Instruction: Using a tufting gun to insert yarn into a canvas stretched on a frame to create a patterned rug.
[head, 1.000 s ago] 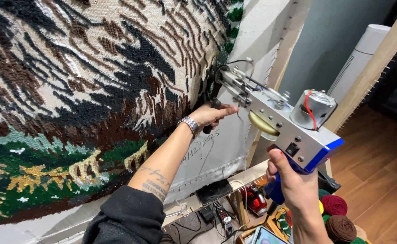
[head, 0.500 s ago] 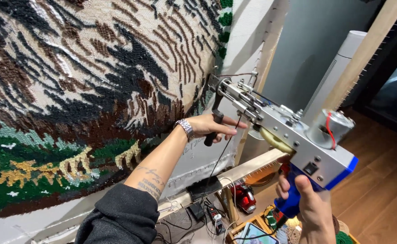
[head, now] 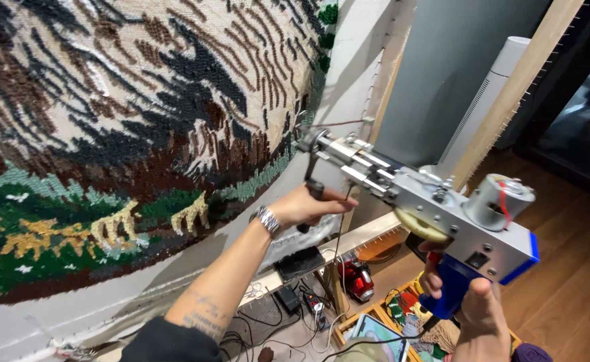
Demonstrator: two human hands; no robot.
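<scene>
I hold a tufting gun (head: 442, 214) with a silver body, a blue grip and a small motor on top. My right hand (head: 472, 315) wraps the blue grip at the lower right. My left hand (head: 305, 204), with a metal watch on the wrist, grips the gun's black front handle. The gun's needle end sits close to the lower right edge of a tufted rug (head: 127, 134) in brown, black, cream and green, stretched on a white cloth over a wooden frame (head: 509, 94). A thin yarn strand runs from the needle end.
Below the frame lie cables, a power strip (head: 288, 298), a red device (head: 356, 278) and a box with yarn balls (head: 409, 315). A white tower fan (head: 486, 100) stands behind the frame. Wooden floor lies to the right.
The gun and both hands have shifted lower and to the right along the rug's edge, and my view has swung with them.
</scene>
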